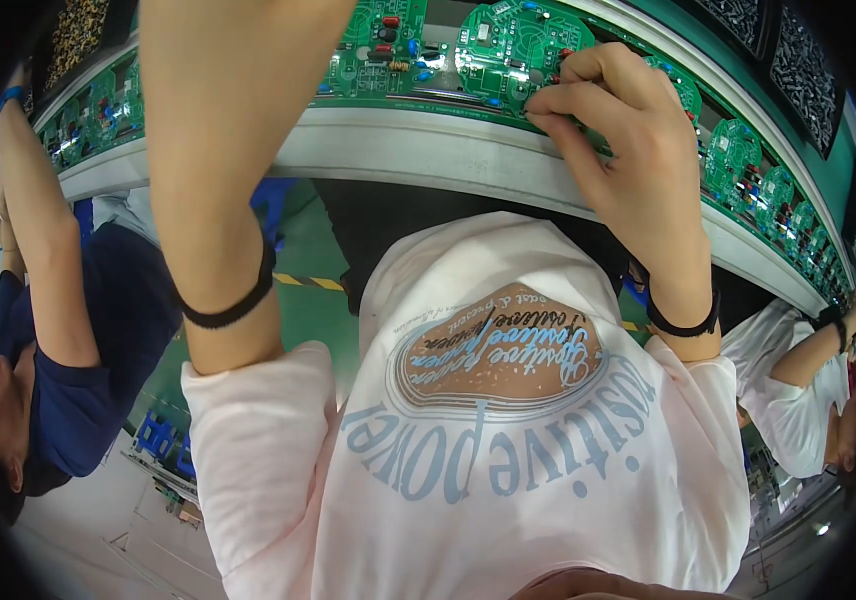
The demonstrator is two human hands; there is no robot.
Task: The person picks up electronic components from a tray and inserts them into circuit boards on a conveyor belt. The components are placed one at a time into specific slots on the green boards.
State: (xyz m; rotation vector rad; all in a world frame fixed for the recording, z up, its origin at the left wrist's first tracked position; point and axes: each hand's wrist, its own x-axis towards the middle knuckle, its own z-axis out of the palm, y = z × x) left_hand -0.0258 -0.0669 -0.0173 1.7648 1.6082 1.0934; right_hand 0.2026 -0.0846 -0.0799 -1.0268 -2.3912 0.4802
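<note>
green floor (310, 310), pale rail (418, 140) beside green circuit boards (500, 52)

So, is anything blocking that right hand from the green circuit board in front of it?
Nothing visible is. The right hand has its fingertips right at the near edge of the green circuit board. The pale rail runs along the person's side, but the hand reaches over it.
</note>
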